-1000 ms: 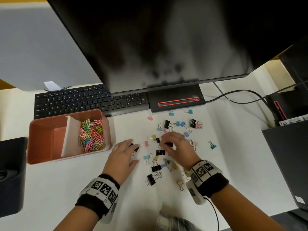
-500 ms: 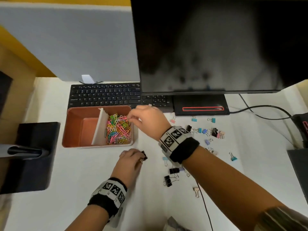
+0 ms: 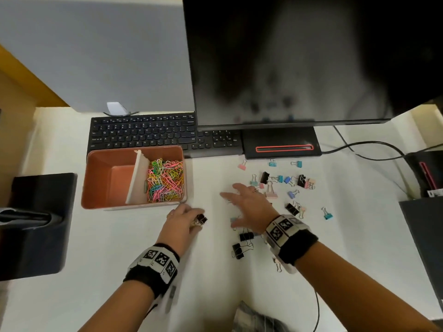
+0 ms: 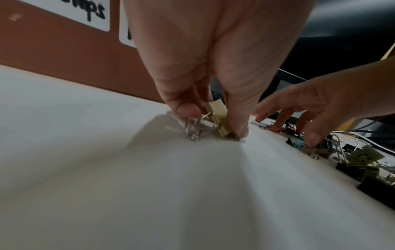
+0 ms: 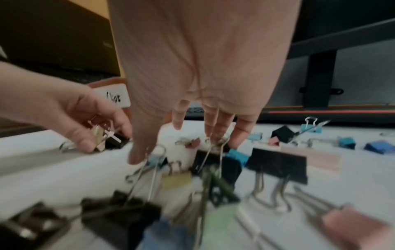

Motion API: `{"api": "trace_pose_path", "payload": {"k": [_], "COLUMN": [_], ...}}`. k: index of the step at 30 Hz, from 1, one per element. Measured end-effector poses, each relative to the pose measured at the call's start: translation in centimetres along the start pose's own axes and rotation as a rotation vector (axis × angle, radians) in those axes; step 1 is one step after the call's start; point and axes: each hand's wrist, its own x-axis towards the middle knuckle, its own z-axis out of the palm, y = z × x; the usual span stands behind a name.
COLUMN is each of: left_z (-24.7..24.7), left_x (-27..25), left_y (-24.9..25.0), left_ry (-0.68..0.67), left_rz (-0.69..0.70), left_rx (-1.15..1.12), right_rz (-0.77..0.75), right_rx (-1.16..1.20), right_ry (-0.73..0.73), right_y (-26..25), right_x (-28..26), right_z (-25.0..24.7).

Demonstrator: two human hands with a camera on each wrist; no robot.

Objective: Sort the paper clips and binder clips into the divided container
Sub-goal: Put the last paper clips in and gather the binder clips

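While my left hand [image 3: 183, 220] pinches a few binder clips [image 4: 218, 118] just off the container's [image 3: 134, 204] front-right corner, my right hand [image 3: 249, 207] hovers open-fingered over the desk's scatter, judging which clip to gather next for the empty left compartment.

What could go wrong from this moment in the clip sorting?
1. The left hand pinches several small binder clips at once against the table; one may slip on the lift.
2. The container's paper-clip side lies nearer that hand than the free left compartment, so a short drop could mix the kinds.
3. The right hand spreads open over crowded loose clips and may scatter them.
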Motion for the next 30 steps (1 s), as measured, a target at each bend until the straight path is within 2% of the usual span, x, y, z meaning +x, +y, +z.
{"api": "trace_pose_path", "payload": {"k": [4,8,16,19,24,29,30], "left_z": [-0.1,0.2,0.1,-0.1,-0.5,-0.8,-0.9], "left_x": [0.4,0.5,0.6,0.5,0.1,-0.2,-0.3], "left_y": [0.3,0.4,0.9,1.3,1.2,0.8,0.7], "left_ry": [-0.045,-0.086,-0.076,-0.070,-0.038,-0.018,-0.015], "left_rz": [-0.047,-0.070,-0.016,-0.036,-0.051,-0.076,-0.086], "left_rx": [-0.055,-0.130,-0.064,-0.065,-0.126,-0.183,-0.197], "right_rz": [0.005,0.022,-0.019,-0.042,-0.042,-0.184,-0.173], "right_rx": [0.180,0.293,0.235,0.243,0.244,0.015,0.018], "right_ry": [0.063,0.065,0.066,0.055,0.150,0.034,0.017], "right_y": [-0.2,0.1,-0.2,-0.5,0.2,-0.5,-0.6], "right_x": [0.7,0.9,1.4,1.2,0.1,-0.1,0.2], "right_z": [0.4,0.5,0.4,-0.2,-1.1,0.8,1.1]}}
